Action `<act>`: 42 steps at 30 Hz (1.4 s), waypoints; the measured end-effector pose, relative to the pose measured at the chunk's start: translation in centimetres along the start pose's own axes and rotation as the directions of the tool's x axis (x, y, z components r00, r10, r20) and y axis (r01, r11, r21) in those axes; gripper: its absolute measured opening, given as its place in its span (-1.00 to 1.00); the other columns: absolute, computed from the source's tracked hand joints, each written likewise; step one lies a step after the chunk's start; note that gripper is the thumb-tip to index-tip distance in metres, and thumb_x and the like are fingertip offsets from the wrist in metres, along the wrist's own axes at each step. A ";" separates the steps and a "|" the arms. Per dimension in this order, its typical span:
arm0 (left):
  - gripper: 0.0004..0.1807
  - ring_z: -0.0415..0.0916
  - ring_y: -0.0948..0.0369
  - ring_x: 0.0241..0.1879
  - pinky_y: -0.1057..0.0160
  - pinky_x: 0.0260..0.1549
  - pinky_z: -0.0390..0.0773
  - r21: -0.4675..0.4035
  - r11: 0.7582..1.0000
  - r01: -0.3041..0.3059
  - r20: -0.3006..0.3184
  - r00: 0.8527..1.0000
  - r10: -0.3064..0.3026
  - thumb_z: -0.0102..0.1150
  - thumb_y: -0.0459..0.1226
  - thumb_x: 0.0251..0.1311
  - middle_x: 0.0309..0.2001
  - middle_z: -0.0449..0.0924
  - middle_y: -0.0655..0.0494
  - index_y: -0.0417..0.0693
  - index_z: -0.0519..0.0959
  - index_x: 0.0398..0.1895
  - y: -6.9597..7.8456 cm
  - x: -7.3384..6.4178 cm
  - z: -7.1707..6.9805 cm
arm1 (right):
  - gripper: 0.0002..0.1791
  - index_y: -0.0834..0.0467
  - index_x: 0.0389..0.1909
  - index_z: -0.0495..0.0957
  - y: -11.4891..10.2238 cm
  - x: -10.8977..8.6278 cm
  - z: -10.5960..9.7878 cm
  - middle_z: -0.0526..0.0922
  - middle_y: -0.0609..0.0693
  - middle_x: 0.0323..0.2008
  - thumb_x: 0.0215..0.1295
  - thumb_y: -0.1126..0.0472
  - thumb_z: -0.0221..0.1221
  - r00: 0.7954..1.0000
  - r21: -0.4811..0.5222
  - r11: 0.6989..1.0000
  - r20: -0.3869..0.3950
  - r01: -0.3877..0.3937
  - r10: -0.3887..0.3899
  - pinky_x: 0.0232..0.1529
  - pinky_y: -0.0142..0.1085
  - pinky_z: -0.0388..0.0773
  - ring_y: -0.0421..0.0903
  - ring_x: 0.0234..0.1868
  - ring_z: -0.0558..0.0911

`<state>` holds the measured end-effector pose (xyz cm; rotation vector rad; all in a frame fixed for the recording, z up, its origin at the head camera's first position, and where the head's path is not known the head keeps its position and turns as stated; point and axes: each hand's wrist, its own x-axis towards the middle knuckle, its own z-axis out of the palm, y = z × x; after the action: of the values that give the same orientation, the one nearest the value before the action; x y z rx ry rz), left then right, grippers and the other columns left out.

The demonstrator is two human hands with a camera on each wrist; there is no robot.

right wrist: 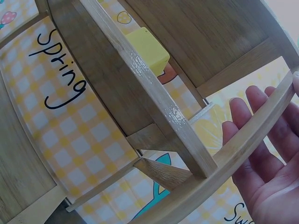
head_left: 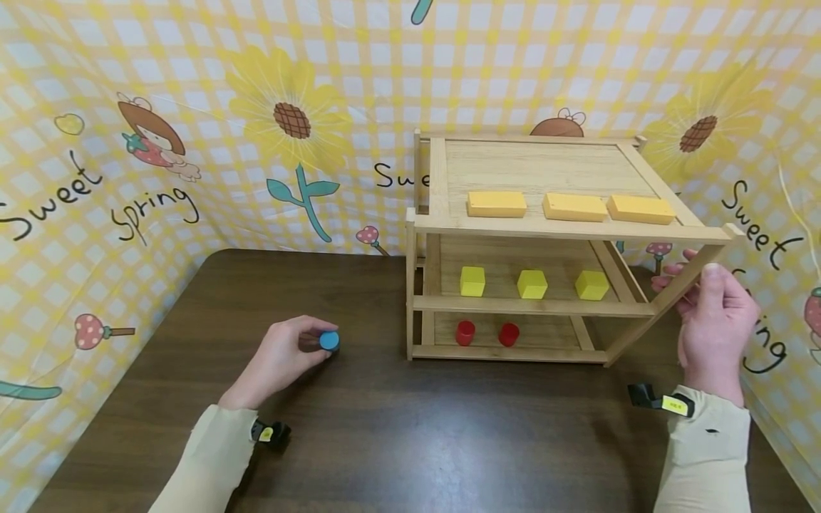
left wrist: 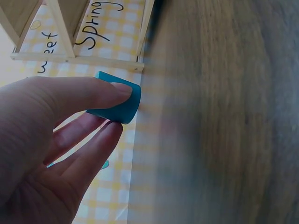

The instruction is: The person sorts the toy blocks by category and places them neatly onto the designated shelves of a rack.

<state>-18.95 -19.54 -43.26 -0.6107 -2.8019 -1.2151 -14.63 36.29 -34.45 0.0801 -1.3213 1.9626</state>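
Note:
My left hand [head_left: 285,356] pinches a small blue cylinder [head_left: 329,340] between thumb and fingers, left of the wooden shelf [head_left: 507,310]. In the left wrist view the cylinder [left wrist: 122,105] lies tilted, the thumb on one side and fingertips on the other. On the far right, my right hand [head_left: 715,317] grips the shelf's slanted front post [right wrist: 252,133], fingers behind it and thumb in front. Two red cylinders [head_left: 509,334] stand on the bottom tier. The middle tier bears three yellow cubes [head_left: 532,284], and three yellow-orange rectangular blocks [head_left: 574,207] lie along the top tier's front.
The shelf stands toward the back right of a dark wooden table [head_left: 359,442]. A yellow checked cloth [head_left: 212,43] with printed flowers and lettering hangs behind and at both sides. Each wrist carries a small black camera on a strap [head_left: 676,405].

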 end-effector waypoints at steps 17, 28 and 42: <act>-0.61 0.68 0.16 -0.10 0.13 -0.09 0.68 -0.028 0.999 -0.022 0.049 0.999 0.024 0.48 -0.42 0.14 -0.01 0.67 0.14 -0.10 0.69 0.07 1.6 0.0 1.0 | -0.49 0.61 0.07 0.51 -0.1 0.0 -0.1 0.70 0.30 -0.29 0.47 0.16 0.23 1.000 -0.015 1.000 0.002 -0.011 0.011 -0.24 -0.23 0.73 0.08 -0.40 0.73; -0.62 0.68 0.21 -0.12 0.13 -0.10 0.69 -0.031 0.996 -0.084 0.062 0.994 0.086 0.48 -0.45 0.12 -0.04 0.68 0.16 -0.12 0.69 0.04 2.3 0.1 1.6 | -0.49 0.64 0.07 0.49 0.1 0.0 -0.1 0.71 0.31 -0.30 0.48 0.19 0.22 1.000 0.014 1.000 0.013 0.006 -0.006 -0.25 -0.22 0.73 0.08 -0.41 0.73; -0.61 0.66 0.23 -0.10 0.22 -0.09 0.68 -0.029 0.995 -0.099 0.097 0.990 0.101 0.49 -0.46 0.11 -0.05 0.67 0.22 -0.09 0.70 0.03 3.4 0.1 2.3 | -0.49 0.63 0.04 0.51 0.1 0.0 -0.1 0.70 0.29 -0.30 0.48 0.16 0.22 1.000 -0.022 1.000 0.009 0.011 -0.011 -0.24 -0.24 0.72 0.06 -0.41 0.73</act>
<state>-17.47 -15.81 -42.45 -0.8239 -2.8001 -1.2342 -14.68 36.40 -34.58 0.0850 -1.3454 1.9396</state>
